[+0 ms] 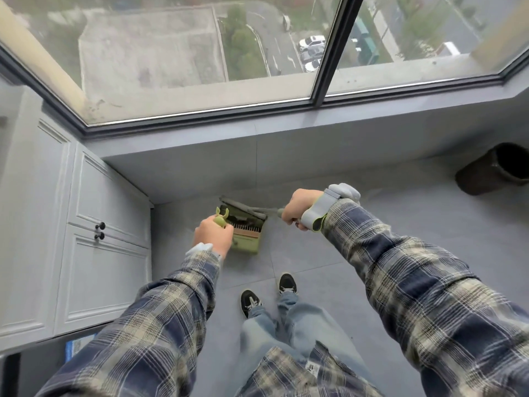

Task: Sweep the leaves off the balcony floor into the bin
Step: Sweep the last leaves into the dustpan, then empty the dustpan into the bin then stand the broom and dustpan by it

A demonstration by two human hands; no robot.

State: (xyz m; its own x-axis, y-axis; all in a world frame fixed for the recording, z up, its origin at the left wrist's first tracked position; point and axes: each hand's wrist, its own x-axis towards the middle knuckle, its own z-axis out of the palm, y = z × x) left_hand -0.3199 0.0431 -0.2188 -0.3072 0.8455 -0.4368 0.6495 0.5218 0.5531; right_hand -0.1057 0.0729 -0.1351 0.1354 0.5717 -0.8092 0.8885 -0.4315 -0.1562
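A green dustpan [246, 244] stands on the grey floor tiles near the corner below the window ledge. My left hand [214, 235] is shut on the top of its green upright handle. My right hand [303, 209] grips the handle of a broom [243, 209], whose grey-green head lies across the dustpan's mouth against the wall. Dark bits show inside the pan; whether they are leaves I cannot tell. A dark brown bin [495, 169] sits on the floor at the far right, well away from both hands.
White cabinet doors [100, 239] with black knobs line the left side, close to the dustpan. A grey ledge [286, 133] under the big window runs along the back. My feet in black shoes [287, 283] stand just behind the dustpan.
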